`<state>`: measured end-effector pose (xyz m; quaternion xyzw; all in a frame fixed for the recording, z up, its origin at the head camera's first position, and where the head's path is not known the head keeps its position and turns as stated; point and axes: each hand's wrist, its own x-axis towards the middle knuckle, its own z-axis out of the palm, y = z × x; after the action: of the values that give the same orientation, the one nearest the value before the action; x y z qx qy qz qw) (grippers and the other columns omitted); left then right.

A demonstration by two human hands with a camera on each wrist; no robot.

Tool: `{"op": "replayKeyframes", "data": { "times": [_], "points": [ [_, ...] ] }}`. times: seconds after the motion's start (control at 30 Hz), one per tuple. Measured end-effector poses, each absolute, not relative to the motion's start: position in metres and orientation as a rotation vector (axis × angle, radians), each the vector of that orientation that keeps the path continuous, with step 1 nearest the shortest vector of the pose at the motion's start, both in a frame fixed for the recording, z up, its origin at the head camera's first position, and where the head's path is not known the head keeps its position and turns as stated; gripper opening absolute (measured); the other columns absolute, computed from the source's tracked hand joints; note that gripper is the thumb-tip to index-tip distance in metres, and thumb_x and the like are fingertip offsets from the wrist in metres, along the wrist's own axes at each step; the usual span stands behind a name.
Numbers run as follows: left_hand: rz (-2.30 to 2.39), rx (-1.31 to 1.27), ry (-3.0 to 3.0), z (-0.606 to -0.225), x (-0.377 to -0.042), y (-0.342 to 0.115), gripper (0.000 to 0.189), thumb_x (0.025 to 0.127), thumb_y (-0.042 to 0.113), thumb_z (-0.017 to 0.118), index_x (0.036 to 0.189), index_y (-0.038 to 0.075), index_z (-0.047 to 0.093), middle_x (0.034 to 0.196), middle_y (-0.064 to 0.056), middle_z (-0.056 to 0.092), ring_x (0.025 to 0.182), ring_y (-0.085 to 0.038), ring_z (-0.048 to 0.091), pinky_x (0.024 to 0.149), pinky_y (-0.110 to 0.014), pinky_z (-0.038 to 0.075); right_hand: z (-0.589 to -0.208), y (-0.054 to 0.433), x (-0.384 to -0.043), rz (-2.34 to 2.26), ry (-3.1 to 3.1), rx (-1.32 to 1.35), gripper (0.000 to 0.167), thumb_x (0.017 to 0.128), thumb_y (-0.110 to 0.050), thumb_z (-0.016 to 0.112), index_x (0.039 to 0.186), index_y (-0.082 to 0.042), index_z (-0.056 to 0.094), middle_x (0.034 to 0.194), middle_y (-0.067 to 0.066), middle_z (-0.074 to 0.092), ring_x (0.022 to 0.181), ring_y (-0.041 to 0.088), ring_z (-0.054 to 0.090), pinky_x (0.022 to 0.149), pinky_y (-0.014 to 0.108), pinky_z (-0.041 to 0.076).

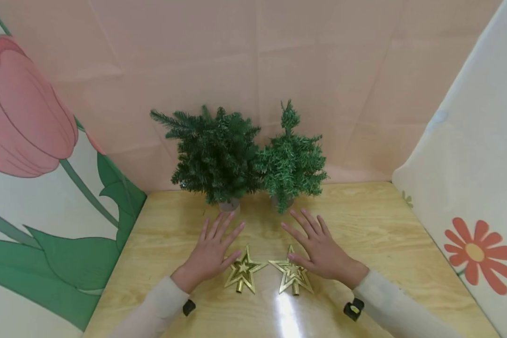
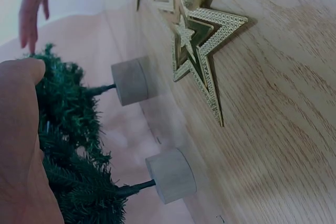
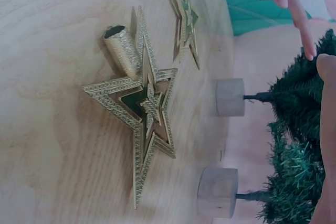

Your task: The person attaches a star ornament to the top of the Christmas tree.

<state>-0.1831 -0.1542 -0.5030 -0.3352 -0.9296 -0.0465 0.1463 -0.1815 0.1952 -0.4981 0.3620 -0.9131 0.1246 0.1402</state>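
Head view: The left hand and the right hand are released, fingers extended and spread, palms down, grasping nothing. Near the left hand's thumb lies an openwork gold star with a tubular socket, the left star, on the light wood-grain table. A matching gold star, the right star, lies just beside it, partly overlapped in this view by the right hand's thumb. Both sockets point toward the person. Beyond the fingertips two artificial trees stand upright side by side: a broad dark-green tree on the left and a narrower, lighter green tree on the right. A pink cloth hangs behind them.

Left wrist view: The left star lies with its socket at the top of the frame; part of the right star shows beyond. The trees' grey cylindrical bases rest on the table.

Right wrist view: The right star lies uncovered, clear of the right hand. The left star lies beyond it; the left hand's fingers appear above the dark-green tree.
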Motion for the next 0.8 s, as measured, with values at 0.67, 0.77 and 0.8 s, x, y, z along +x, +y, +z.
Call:
{"op": "replayKeyframes", "data": {
  "times": [0.67,0.77,0.8],
  "points": [
    [-0.612,-1.005,-2.397,-0.444,-0.176,-0.164,0.072,0.103,0.049,0.038,0.156,0.006,0.018,0.161,-0.014,0.014,0.146,-0.036,0.015,0.115,-0.051,0.017,-0.515,0.169,-0.175,0.721,-2.661,1.138,0.08,0.097,-0.045,0.058,0.158,-0.016,0.015,0.161,0.005,0.014,0.146,0.03,0.016,0.109,0.064,0.012],
    [-0.704,-0.961,-2.297,-0.428,-0.178,-0.169,0.073,0.104,0.051,0.035,0.155,0.002,0.019,0.159,-0.015,0.018,0.143,-0.04,0.019,0.114,-0.05,0.019,-0.521,0.159,-0.176,0.778,-2.656,1.148,0.08,0.097,-0.044,0.058,0.157,-0.01,0.018,0.16,0.006,0.016,0.145,0.03,0.019,0.109,0.061,0.016],
    [-0.724,-0.941,-2.271,-0.423,-0.18,-0.171,0.073,0.104,0.051,0.034,0.155,0.002,0.019,0.159,-0.015,0.018,0.143,-0.041,0.019,0.114,-0.05,0.018,-0.522,0.156,-0.176,0.797,-2.654,1.145,0.08,0.097,-0.044,0.059,0.156,-0.008,0.019,0.16,0.006,0.018,0.144,0.03,0.02,0.11,0.06,0.018]
  ]
}}
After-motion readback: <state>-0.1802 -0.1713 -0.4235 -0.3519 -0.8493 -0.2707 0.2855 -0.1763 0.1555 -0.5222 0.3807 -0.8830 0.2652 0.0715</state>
